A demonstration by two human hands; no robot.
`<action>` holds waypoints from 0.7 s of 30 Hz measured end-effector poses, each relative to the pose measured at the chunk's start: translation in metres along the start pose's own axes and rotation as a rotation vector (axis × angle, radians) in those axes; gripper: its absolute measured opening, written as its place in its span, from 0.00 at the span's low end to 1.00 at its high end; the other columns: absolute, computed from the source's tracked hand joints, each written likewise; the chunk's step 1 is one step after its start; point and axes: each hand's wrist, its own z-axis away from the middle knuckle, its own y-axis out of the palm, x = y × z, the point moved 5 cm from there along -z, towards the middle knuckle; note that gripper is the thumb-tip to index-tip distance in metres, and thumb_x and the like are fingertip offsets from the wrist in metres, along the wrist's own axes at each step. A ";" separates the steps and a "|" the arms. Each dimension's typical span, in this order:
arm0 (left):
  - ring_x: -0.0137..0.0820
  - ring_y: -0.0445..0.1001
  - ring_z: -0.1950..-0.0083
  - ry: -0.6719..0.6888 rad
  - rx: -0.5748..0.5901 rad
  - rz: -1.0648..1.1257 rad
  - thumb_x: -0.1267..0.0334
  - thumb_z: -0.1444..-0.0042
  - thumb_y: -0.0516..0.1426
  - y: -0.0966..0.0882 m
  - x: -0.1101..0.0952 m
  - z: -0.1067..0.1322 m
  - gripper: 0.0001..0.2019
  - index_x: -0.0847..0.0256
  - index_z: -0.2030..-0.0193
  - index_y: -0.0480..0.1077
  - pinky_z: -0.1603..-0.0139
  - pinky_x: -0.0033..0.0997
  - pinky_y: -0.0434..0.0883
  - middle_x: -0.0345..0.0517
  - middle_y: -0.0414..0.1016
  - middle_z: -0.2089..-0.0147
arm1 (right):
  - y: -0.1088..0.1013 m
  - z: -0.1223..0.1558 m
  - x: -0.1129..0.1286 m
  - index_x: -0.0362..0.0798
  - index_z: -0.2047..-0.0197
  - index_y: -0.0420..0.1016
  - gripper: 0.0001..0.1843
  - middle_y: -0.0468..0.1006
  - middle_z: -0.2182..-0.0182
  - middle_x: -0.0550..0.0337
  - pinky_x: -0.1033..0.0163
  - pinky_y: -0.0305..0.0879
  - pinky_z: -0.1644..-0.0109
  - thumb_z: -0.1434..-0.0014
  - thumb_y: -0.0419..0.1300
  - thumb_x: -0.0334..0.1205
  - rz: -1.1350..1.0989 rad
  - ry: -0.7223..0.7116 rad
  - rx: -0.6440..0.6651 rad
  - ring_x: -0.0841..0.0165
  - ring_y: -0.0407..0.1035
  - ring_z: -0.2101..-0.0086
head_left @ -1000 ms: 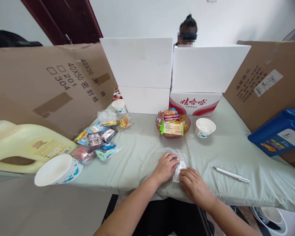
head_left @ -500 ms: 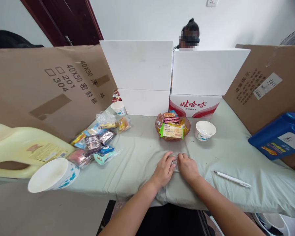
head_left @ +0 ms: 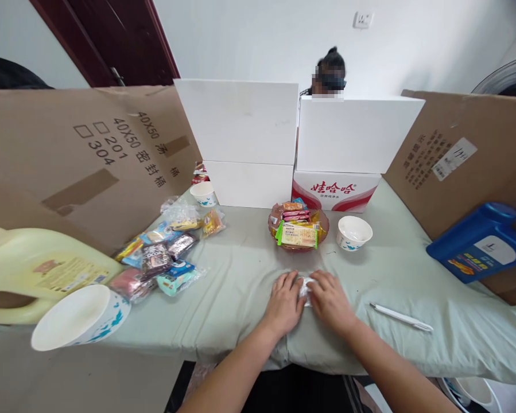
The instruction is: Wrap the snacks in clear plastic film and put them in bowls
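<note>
My left hand (head_left: 283, 301) and my right hand (head_left: 330, 298) lie side by side on the pale green cloth, fingers curled round a small clear plastic wrapper (head_left: 305, 288) pressed between them. Only a white sliver of the wrapper shows. Just beyond the hands stands a reddish bowl of snack packets (head_left: 298, 229), and to its right a small white paper bowl (head_left: 353, 232).
Loose snack packets (head_left: 158, 261) lie at the left with a white paper bowl (head_left: 79, 315) and a yellow jug (head_left: 34, 269). A white pen (head_left: 400, 317) lies right; a blue jug (head_left: 481, 244) further right. Cardboard walls and white boxes (head_left: 244, 123) ring the table; a person sits behind.
My right hand moved up and left to meet the left hand. The wrapper, spread out a second ago, is now bunched small between both hands. The camera tilted slightly.
</note>
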 end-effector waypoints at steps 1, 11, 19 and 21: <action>0.46 0.61 0.39 0.005 -0.047 0.042 0.68 0.41 0.53 -0.002 0.003 0.001 0.17 0.59 0.44 0.67 0.40 0.55 0.63 0.53 0.65 0.39 | 0.001 0.005 0.008 0.49 0.53 0.72 0.11 0.73 0.49 0.53 0.53 0.57 0.41 0.36 0.52 0.34 -0.042 -0.069 -0.005 0.59 0.61 0.46; 0.40 0.70 0.47 -0.083 -0.262 0.293 0.69 0.44 0.51 -0.010 0.023 0.001 0.10 0.58 0.56 0.70 0.46 0.47 0.69 0.51 0.71 0.51 | -0.056 -0.018 -0.077 0.49 0.53 0.76 0.15 0.76 0.53 0.52 0.57 0.63 0.47 0.36 0.50 0.31 0.092 0.096 -0.087 0.64 0.67 0.52; 0.40 0.70 0.50 -0.066 -0.217 0.266 0.71 0.47 0.53 -0.014 0.015 -0.004 0.09 0.59 0.61 0.72 0.48 0.45 0.69 0.50 0.72 0.54 | -0.059 -0.109 -0.190 0.45 0.49 0.71 0.16 0.72 0.51 0.53 0.52 0.69 0.51 0.36 0.57 0.44 0.194 0.432 0.098 0.63 0.69 0.54; 0.39 0.70 0.51 -0.074 -0.190 0.260 0.73 0.49 0.54 -0.013 0.012 -0.004 0.09 0.60 0.63 0.72 0.49 0.44 0.69 0.49 0.73 0.56 | -0.046 -0.119 -0.196 0.47 0.46 0.68 0.19 0.71 0.49 0.54 0.53 0.70 0.52 0.36 0.57 0.46 0.172 0.412 0.130 0.65 0.70 0.55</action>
